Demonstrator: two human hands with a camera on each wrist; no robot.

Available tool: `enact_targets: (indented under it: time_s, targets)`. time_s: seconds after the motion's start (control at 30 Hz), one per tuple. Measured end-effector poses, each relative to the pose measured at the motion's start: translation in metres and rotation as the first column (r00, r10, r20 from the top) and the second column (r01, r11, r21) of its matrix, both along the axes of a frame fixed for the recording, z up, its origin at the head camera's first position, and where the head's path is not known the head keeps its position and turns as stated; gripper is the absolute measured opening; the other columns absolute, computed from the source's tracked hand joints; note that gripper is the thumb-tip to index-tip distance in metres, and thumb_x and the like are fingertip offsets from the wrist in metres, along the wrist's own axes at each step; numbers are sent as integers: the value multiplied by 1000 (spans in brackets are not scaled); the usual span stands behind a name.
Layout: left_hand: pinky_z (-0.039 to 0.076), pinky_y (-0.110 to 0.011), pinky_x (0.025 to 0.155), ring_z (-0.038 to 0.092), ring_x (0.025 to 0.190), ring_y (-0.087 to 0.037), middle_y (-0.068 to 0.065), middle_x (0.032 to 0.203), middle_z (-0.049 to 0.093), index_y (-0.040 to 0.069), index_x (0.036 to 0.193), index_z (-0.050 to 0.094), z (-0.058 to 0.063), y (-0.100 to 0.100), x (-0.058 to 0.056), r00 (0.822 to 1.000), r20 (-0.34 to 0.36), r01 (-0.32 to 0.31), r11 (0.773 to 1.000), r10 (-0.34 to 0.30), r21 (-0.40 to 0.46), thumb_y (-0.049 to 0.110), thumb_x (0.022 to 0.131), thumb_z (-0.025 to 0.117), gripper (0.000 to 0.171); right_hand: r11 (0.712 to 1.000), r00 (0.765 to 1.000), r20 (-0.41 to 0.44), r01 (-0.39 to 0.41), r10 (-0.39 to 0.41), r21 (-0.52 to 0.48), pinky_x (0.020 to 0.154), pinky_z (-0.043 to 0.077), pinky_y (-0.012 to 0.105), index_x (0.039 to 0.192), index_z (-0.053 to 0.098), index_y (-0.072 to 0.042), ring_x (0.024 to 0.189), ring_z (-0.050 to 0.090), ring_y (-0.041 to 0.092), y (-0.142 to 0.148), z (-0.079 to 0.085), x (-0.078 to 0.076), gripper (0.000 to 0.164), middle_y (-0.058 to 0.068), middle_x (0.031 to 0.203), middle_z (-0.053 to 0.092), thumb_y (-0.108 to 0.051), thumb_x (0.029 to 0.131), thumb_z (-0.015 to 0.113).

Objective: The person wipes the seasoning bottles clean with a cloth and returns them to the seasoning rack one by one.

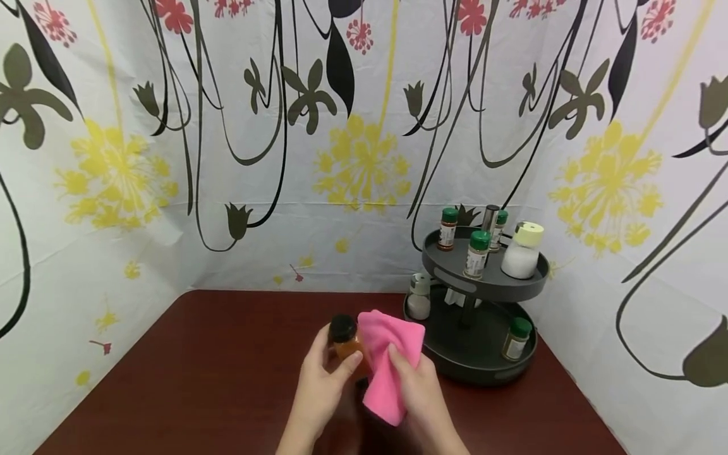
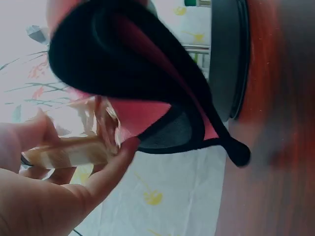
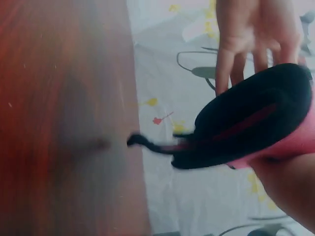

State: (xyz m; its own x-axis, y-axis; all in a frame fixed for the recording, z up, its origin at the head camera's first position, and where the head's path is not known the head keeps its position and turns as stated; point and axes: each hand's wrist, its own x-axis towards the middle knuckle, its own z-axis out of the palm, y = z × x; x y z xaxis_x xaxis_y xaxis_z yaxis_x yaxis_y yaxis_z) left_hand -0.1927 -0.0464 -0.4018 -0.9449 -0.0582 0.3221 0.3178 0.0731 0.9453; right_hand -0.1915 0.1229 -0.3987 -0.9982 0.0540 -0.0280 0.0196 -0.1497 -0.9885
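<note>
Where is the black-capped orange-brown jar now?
In the head view, the black-capped orange-brown jar is below centre, gripped by the left hand, just left of the pink cloth held by the right hand.

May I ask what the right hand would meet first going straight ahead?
Beyond its pink cloth, the right hand would probably meet the bottle in the left hand, though depth is unclear.

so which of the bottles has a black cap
The orange-brown bottle gripped in the left hand, beside the pink cloth. Its cap is black; the clearly visible caps on the tiered stand are green, pale yellow or whitish.
</note>
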Motion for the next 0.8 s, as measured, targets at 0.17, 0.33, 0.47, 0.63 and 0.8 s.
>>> enact_targets:
  time_s: [0.17, 0.33, 0.47, 0.63, 0.8]
  targets:
    - [60, -37, 100, 67, 122, -26, -6, 133, 71, 21, 145, 57, -8, 0, -1, 999, -13, -51, 989, 50, -138, 18, 94, 82, 57, 995, 998, -58, 18, -12, 97, 79, 57, 30, 141, 59, 1, 92, 65, 15, -18, 3, -1, 42, 7, 108, 71, -29, 113, 53]
    - [57, -37, 91, 68, 116, -23, -1, 124, 74, 20, 135, 61, -11, -3, -5, 993, -27, -122, 959, 119, -255, 20, 92, 85, 50, 991, 986, -164, 58, -38, 121, 85, 55, 24, 140, 61, 0, 98, 64, 12, -24, 14, 0, 39, 11, 118, 70, -27, 112, 53]
    - [60, -44, 91, 70, 109, -23, 0, 116, 77, 18, 130, 68, -11, 0, -4, 961, -189, -265, 877, 203, -400, 7, 87, 85, 48, 910, 890, -444, 91, 108, 404, 106, 54, 26, 147, 61, -7, 124, 66, 18, -26, 21, 1, 39, 9, 144, 66, -17, 110, 56]
    - [61, -48, 85, 71, 100, -24, -4, 103, 78, 10, 112, 71, -11, 6, 2, 839, -472, -505, 715, 273, -484, -9, 73, 78, 45, 667, 732, -582, 239, 354, 706, 128, 35, 54, 158, 51, -9, 156, 44, 32, -31, 31, -5, 55, 7, 166, 49, -8, 103, 60]
    - [61, -53, 87, 71, 105, -25, 0, 114, 79, 16, 123, 71, -9, 4, 6, 859, -397, -493, 730, 323, -473, 0, 78, 87, 51, 772, 747, -490, -47, 448, 634, 123, 44, 38, 135, 72, -30, 147, 55, 15, -30, 42, -28, 34, -10, 153, 62, -18, 111, 50]
